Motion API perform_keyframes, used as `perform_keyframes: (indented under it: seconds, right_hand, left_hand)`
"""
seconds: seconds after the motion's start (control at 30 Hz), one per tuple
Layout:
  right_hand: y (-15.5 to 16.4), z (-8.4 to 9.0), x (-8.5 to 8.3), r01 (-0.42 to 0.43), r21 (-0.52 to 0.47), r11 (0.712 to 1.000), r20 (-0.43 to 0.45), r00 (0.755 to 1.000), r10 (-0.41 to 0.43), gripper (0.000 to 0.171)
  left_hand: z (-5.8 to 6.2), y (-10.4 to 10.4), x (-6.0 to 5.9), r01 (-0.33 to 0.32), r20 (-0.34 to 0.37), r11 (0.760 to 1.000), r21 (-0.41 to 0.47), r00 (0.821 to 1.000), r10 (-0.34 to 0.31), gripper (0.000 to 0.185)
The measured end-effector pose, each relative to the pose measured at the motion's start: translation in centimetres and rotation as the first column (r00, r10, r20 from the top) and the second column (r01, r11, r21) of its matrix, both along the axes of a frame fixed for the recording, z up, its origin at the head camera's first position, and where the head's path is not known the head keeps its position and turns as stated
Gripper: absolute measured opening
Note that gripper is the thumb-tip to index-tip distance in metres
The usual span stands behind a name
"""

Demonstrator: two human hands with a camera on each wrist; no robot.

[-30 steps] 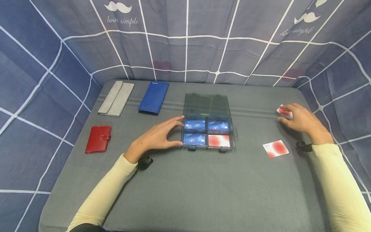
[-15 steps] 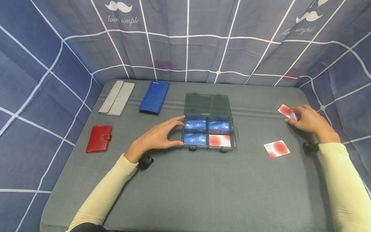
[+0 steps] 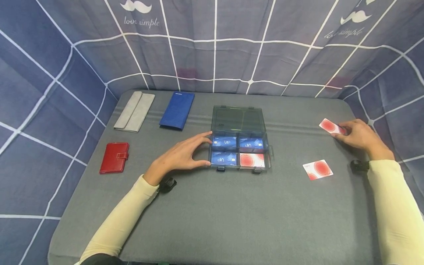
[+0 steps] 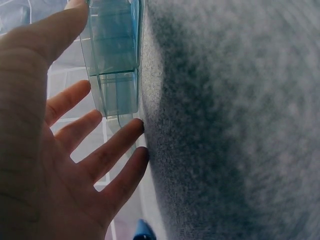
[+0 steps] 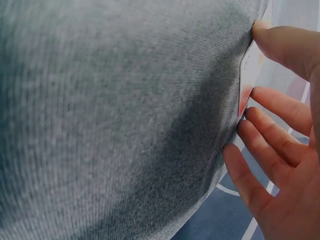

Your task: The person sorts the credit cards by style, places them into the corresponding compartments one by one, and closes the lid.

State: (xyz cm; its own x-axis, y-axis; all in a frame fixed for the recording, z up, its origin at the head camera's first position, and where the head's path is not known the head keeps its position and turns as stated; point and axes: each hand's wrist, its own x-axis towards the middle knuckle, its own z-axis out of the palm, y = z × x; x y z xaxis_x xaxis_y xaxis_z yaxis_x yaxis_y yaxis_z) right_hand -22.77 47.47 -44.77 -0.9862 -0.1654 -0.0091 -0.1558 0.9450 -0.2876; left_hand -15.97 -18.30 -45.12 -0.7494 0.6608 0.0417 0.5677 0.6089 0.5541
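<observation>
A transparent dark divided box (image 3: 238, 150) lies with its lid (image 3: 238, 119) folded back. Inside show blue VIP cards (image 3: 224, 142) and a red-and-white card (image 3: 252, 160). My left hand (image 3: 181, 154) is at the box's left side, its thumb and fingers spread; in the left wrist view the thumb tip is against the box wall (image 4: 112, 55). At the far right my right hand (image 3: 361, 136) holds the right end of another red-and-white card (image 3: 328, 126) between thumb and fingers, low over the table. A third such card (image 3: 318, 169) lies flat nearer to me.
At the back left lie a grey folding case (image 3: 134, 112) and a blue booklet-like cover (image 3: 177, 110). A red wallet (image 3: 114, 158) with a strap is in front of them. Checked blue cloth (image 3: 232, 62) walls the grey table (image 3: 232, 213) at the back and sides.
My right hand has shifted right along the far card toward its right end, leaving more of its red print uncovered. My left hand stays at the box.
</observation>
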Motion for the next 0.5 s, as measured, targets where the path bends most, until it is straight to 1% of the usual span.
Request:
perform_keyframes:
  seconds: [0.3, 0.37, 0.5]
  right_hand:
    - [-0.34, 0.3, -0.64, -0.025, 0.024, 0.999, -0.041, 0.999, 0.026, 0.047]
    - [-0.39, 0.35, -0.74, -0.013, 0.025, 1.0, -0.041, 0.999, 0.014, 0.045]
    - [-0.44, 0.46, -0.66, 0.03, 0.017, 0.999, -0.001, 1.0, -0.03, 0.045]
  left_hand:
    - [-0.04, -0.03, 0.01, -0.017, 0.004, 1.0, -0.016, 1.0, 0.017, 0.074]
    - [-0.07, -0.03, 0.0, -0.019, 0.004, 1.0, -0.018, 1.0, 0.019, 0.073]
    - [-0.13, -0.01, -0.01, -0.015, 0.003, 1.0, -0.011, 1.0, 0.015, 0.073]
